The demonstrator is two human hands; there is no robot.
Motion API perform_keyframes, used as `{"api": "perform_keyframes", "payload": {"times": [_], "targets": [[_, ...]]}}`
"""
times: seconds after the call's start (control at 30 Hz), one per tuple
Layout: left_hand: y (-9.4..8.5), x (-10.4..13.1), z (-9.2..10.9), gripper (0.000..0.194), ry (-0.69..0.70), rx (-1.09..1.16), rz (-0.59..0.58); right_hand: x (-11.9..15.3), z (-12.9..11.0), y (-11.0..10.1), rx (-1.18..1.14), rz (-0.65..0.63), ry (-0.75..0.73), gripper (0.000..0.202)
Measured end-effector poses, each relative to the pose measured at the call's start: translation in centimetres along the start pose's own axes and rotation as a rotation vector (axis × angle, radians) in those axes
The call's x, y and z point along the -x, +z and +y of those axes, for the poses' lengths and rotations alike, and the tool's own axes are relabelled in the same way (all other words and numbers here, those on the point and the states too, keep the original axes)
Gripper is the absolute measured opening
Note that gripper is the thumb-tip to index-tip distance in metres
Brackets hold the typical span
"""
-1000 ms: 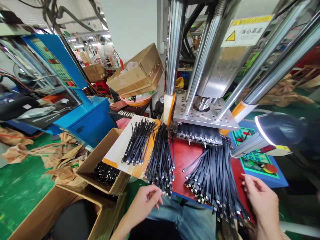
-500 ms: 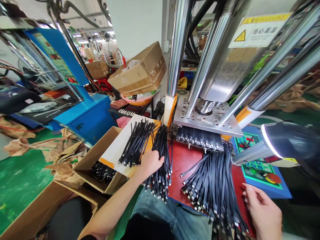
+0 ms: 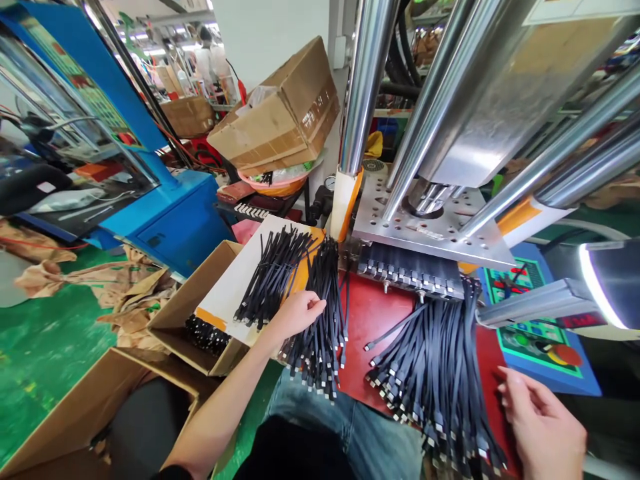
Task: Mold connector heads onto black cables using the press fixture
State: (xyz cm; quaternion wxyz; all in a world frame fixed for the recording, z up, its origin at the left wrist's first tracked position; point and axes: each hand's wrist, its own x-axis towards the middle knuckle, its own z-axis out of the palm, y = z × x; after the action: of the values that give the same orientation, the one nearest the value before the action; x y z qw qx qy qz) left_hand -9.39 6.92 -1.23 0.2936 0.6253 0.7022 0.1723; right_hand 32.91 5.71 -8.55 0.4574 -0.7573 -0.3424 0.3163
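Note:
My left hand (image 3: 299, 313) is closed, its fingers curled under, over the gap between two piles of black cables. What its fingers hold, if anything, is hidden. One cable pile (image 3: 327, 333) hangs over the near edge of the work surface; the other cable pile (image 3: 273, 277) lies on a white board (image 3: 225, 287). My right hand (image 3: 545, 420) is off the right edge of the red tabletop (image 3: 363, 327), fingers loosely bent and apart, with no object visible in it. Between my hands a fan of flat black cables (image 3: 435, 360) with metal plug ends spreads toward me.
A press with a steel plate (image 3: 425, 230) stands over a mould (image 3: 410, 270) holding a row of plugs. A lamp (image 3: 607, 283) and a control panel (image 3: 530, 313) are at right. Open cardboard boxes (image 3: 220, 263) sit at left, beside a blue machine (image 3: 170, 220).
The view has shifted slightly, so the press looks closer and the lamp sits further right. My left hand stays by the cable piles; my right hand remains beside the tabletop.

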Motion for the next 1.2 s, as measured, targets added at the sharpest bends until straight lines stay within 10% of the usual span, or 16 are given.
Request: {"api": "perform_keyframes", "payload": {"times": [0.13, 0.5, 1.2], "targets": [[0.1, 0.7, 0.5, 0.008, -0.040, -0.062, 0.036, -0.1, 0.3, -0.2, 0.007, -0.014, 0.003, 0.065], [1.3, 2.8, 2.8, 0.025, -0.163, -0.281, -0.009, 0.1, -0.1, -0.2, 0.030, -0.009, 0.019, 0.059], [1.3, 1.8, -0.7, 0.022, -0.037, 0.054, 0.035, -0.1, 0.4, -0.3, 0.011, -0.018, -0.017, 0.067]]}}
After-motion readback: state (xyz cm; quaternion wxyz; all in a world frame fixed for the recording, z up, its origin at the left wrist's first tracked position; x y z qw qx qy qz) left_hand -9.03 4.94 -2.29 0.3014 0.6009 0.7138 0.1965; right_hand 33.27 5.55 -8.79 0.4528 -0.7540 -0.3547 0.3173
